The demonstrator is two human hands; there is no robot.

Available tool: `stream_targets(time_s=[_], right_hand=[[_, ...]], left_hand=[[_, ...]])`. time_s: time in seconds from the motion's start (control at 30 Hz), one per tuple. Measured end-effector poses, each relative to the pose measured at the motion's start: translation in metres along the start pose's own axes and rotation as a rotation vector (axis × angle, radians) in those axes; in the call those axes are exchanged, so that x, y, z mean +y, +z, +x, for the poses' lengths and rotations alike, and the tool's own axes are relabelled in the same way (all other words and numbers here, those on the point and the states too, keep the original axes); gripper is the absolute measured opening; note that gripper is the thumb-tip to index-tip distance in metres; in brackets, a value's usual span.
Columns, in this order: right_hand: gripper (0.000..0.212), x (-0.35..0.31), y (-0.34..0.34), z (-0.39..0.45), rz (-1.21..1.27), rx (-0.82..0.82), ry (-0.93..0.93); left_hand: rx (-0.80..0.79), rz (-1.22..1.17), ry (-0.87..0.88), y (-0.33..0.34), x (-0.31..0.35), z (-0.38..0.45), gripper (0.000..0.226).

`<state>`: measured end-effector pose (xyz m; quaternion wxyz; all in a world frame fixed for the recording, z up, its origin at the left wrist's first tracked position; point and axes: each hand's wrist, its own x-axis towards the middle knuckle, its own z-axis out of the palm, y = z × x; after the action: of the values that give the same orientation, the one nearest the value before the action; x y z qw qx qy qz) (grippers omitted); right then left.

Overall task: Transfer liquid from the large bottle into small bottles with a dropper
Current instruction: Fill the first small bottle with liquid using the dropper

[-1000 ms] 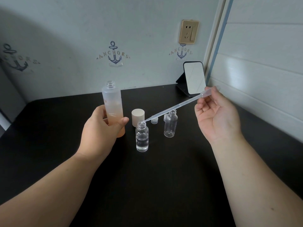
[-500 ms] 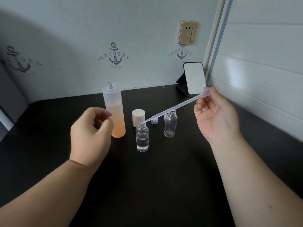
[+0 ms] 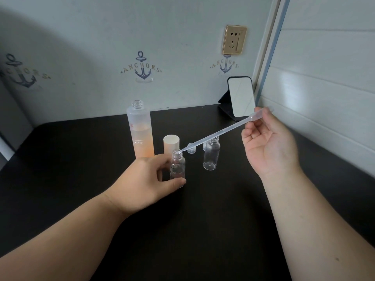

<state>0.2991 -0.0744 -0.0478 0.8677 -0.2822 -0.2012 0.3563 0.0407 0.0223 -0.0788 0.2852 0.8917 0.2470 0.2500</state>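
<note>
While my left hand [image 3: 145,183] wraps the small clear bottle [image 3: 177,169] near the middle of the frame, thumb in front and the other fingers behind its lower part, my right hand [image 3: 268,147] holds the plastic dropper [image 3: 219,134] at centre right. I pinch the bulb end of the dropper between the thumb and the fingers, with the palm turned toward me. The dropper slants down to the left, and its thin tip sits at the open mouth of the bottle that I hold. This bottle stands upright on the black table [image 3: 203,230]; I think there is some clear liquid in it, but my fingers cover the lower part, so I cannot tell the level.

Just right of it stands a second small clear bottle [image 3: 211,157], open and apart from my hands. Behind the two, a beige cap [image 3: 171,144] and a small clear cap [image 3: 190,148] rest on the table. The large frosted bottle [image 3: 140,131] stands open, left of centre, just behind my left hand, with orange liquid in about its lower half. A small mirror [image 3: 241,96] leans at the upper right of the table, below a gold wall socket [image 3: 234,39].
</note>
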Motion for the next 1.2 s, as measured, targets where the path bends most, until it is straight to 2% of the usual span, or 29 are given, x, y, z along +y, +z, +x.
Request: stream_targets(time_s=[0.3,0.57,1.2], right_hand=[[0.017,-0.001,0.002,-0.001,0.002,0.020,-0.016],[0.007,-0.001,0.002,-0.001,-0.012,0.034,-0.027],[0.016,-0.004,0.000,0.000,-0.002,0.013,-0.020]], left_hand=[[0.026,-0.009,0.017,0.001,-0.008,0.002,0.025],[0.029,-0.030,0.012,0.002,-0.012,0.002,0.024],[0.016,-0.038,-0.006,0.000,-0.011,0.002,0.025]])
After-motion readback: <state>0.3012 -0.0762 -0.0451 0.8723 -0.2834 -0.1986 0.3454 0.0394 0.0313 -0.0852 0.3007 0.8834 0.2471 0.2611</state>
